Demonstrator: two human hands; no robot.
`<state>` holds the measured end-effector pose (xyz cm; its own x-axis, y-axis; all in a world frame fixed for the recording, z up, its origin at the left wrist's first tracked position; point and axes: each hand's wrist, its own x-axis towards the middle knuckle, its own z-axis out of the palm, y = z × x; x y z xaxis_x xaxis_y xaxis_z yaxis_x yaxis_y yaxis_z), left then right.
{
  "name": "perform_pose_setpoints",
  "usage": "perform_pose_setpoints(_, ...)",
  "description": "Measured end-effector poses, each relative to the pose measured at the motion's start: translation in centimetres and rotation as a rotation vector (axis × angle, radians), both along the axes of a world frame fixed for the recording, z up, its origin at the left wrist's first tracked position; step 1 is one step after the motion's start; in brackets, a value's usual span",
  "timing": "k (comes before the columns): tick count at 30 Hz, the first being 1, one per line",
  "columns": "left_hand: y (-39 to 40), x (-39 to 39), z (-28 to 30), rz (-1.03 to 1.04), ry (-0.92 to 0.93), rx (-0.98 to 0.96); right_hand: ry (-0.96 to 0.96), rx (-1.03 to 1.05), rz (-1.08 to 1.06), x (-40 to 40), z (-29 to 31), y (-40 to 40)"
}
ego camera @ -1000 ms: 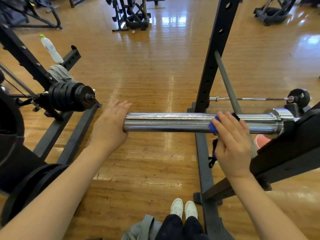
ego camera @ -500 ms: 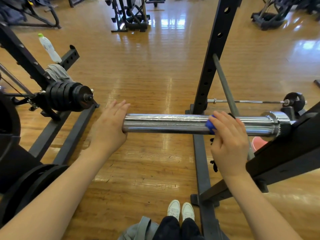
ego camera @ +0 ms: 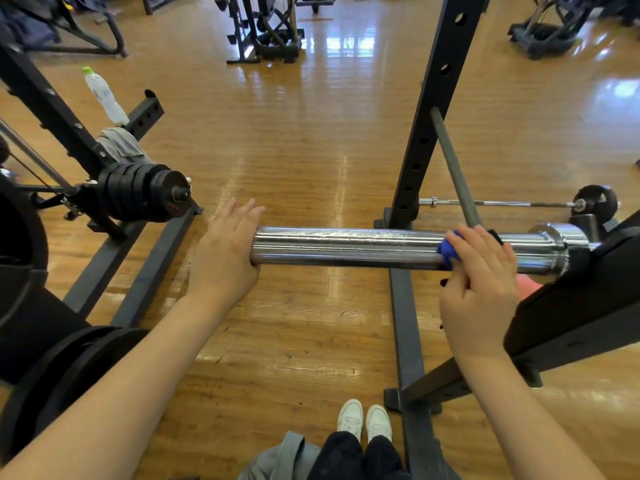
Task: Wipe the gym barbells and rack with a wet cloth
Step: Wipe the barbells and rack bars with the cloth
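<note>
A chrome barbell sleeve (ego camera: 346, 245) runs left to right at waist height, its right end resting on the black rack (ego camera: 433, 98). My left hand (ego camera: 225, 254) lies flat against the sleeve's free left end, fingers straight and pointing away from me. My right hand (ego camera: 479, 282) wraps a blue cloth (ego camera: 448, 249) round the sleeve near its collar (ego camera: 557, 249), fingers curled over the top. Most of the cloth is hidden under that hand.
A stack of black weight plates (ego camera: 145, 192) sits on a second rack at the left, with a plastic bottle (ego camera: 104, 95) and a grey towel (ego camera: 119, 145) behind it. A small loaded bar (ego camera: 519, 203) lies on the wooden floor at the right. Large plates (ego camera: 52, 375) stand at lower left.
My right hand with the blue cloth has slid a little to the left along the sleeve. My left hand has stayed on the sleeve's end.
</note>
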<state>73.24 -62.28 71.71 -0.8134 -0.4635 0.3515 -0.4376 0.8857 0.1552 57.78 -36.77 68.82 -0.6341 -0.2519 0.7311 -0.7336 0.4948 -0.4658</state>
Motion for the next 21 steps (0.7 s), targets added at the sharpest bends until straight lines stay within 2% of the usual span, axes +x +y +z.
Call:
perform_pose_setpoints(2, 0.1, 0.0, 0.2, 0.002, -0.011, -0.017, -0.058, -0.026, -0.027, 0.8, 0.6, -1.6)
perform_pose_setpoints(7, 0.4, 0.4, 0.5, 0.028, -0.117, -0.193, 0.077, 0.129, 0.135, 1.1, -0.1, -1.1)
perform_pose_setpoints(10, 0.0, 0.5, 0.1, -0.010, -0.077, -0.233, 0.054, 0.129, 0.108, 0.2, -0.2, 0.7)
perform_pose_setpoints(15, -0.7, -0.1, 0.1, -0.079, -0.044, -0.161, -0.118, -0.029, -0.061, 0.5, 0.9, -1.1)
perform_pose_setpoints(21, -0.5, -0.2, 1.6, -0.052, -0.125, -0.056, 0.104, 0.148, 0.141, 0.8, -0.7, 0.2)
